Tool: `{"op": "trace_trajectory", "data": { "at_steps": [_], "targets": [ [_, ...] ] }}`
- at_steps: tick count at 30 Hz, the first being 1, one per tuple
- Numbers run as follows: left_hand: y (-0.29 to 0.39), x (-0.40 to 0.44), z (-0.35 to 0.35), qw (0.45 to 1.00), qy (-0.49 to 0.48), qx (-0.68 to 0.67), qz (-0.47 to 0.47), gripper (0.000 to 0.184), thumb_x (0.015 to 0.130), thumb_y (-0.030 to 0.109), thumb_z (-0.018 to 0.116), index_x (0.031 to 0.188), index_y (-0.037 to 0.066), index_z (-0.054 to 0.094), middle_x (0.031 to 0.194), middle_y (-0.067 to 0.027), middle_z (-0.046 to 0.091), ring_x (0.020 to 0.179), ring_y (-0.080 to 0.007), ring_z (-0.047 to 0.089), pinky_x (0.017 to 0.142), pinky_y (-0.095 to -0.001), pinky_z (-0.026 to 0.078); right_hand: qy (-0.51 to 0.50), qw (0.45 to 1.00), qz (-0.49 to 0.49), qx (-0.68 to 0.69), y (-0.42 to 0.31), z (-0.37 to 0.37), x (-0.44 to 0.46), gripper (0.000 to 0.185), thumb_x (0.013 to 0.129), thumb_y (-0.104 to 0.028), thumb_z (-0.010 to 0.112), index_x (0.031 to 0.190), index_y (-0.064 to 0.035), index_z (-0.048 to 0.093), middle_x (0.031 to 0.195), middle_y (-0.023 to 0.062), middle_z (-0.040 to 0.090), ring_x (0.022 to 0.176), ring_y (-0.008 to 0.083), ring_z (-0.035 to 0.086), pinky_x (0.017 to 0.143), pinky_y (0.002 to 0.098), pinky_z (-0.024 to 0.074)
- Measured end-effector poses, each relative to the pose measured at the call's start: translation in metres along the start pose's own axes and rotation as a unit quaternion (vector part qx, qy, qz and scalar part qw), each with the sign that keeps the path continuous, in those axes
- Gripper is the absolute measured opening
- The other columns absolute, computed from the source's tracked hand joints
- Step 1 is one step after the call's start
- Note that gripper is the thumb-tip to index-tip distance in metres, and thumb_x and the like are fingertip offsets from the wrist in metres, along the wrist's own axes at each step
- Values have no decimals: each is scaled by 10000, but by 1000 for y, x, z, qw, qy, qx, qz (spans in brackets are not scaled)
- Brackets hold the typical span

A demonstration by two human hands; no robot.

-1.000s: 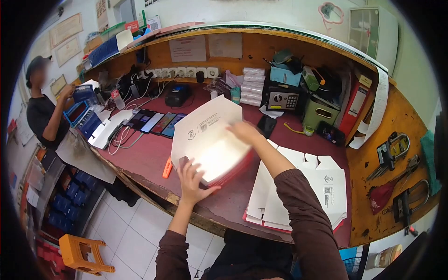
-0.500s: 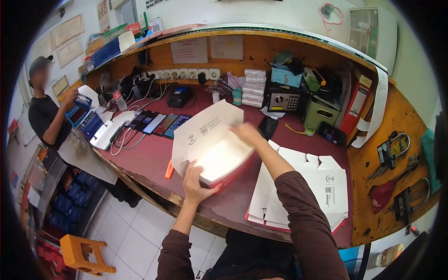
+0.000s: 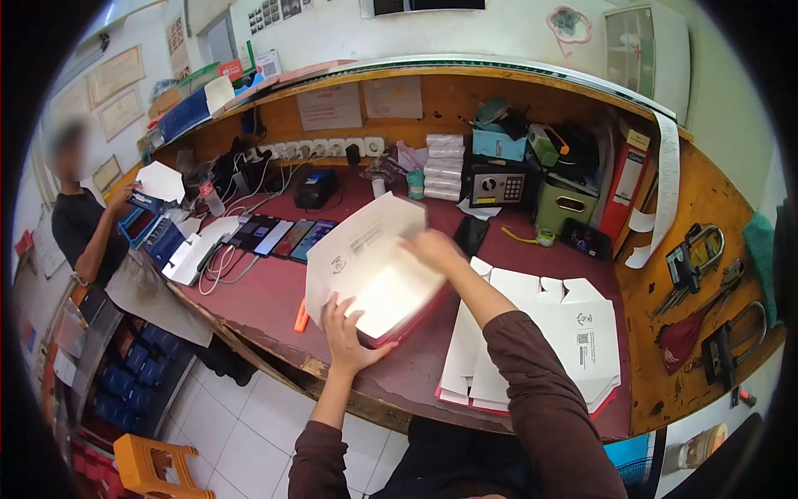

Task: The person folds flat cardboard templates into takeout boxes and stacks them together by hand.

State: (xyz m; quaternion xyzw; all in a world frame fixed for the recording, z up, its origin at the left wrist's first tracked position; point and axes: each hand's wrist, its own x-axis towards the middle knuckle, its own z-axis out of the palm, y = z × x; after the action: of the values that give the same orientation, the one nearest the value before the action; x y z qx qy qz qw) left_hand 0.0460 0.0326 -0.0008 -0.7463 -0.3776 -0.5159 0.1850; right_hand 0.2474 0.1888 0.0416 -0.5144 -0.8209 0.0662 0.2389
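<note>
Box [image 3: 389, 287] sitting open; left hand [image 3: 349, 339] gripping near corner, apparently steadying it; right hand [image 3: 435, 252] showing blurred along opposite side, grip unclear.

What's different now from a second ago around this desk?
The co-worker's hand has moved down slightly with a blue item, and a white sheet beside it shows more fully. The view has tilted up a little. The left hand still grips the open box; the right hand, blurred, remains at its right side. Flat cartons and phones stayed put.
</note>
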Motion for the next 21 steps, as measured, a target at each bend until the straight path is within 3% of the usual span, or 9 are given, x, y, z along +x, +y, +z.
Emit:
{"op": "trace_trajectory", "data": {
  "at_steps": [8, 15, 17, 20, 21],
  "targets": [
    [-13, -15, 6, 989, -70, 8, -126, 588, 450, 321, 782, 831, 43, 431, 948, -161, 478, 1021, -375, 420, 852, -459, 347, -22, 1000, -5, 3, -16, -17, -7, 436, 848, -396, 451, 821, 1, 630, 850, 220, 603, 839, 386, 571, 742, 459, 451],
    [16, 0, -4, 995, -13, 38, -87, 490, 486, 292, 777, 790, 57, 473, 869, -109, 474, 994, -355, 448, 854, -467, 353, -11, 997, 69, 35, -8, -14, -8, 555, 842, -492, 403, 880, 15, 625, 916, 249, 587, 899, 378, 560, 779, 443, 442],
    [15, -17, -1, 997, -23, 75, -16, 410, 531, 227, 769, 787, 67, 490, 846, -103, 469, 969, -351, 460, 853, -464, 363, -23, 991, 114, 60, -7, -11, -9, 566, 831, -514, 402, 907, 0, 627, 960, 230, 586, 935, 363, 554, 802, 430, 438],
    [14, -27, 3, 998, -10, 33, -54, 391, 526, 156, 776, 754, 60, 473, 817, -114, 471, 955, -354, 466, 816, -452, 382, 1, 996, 57, 71, -6, -4, -7, 577, 841, -532, 348, 901, -35, 634, 945, 224, 587, 905, 366, 559, 790, 436, 435],
    [21, -23, 0, 998, -2, 34, -46, 386, 517, 139, 781, 728, 48, 470, 775, -111, 453, 940, -352, 467, 773, -442, 401, -8, 992, 102, 77, -18, -15, -14, 597, 815, -560, 373, 926, -35, 635, 984, 222, 579, 935, 360, 554, 816, 426, 427]
  ]
}}
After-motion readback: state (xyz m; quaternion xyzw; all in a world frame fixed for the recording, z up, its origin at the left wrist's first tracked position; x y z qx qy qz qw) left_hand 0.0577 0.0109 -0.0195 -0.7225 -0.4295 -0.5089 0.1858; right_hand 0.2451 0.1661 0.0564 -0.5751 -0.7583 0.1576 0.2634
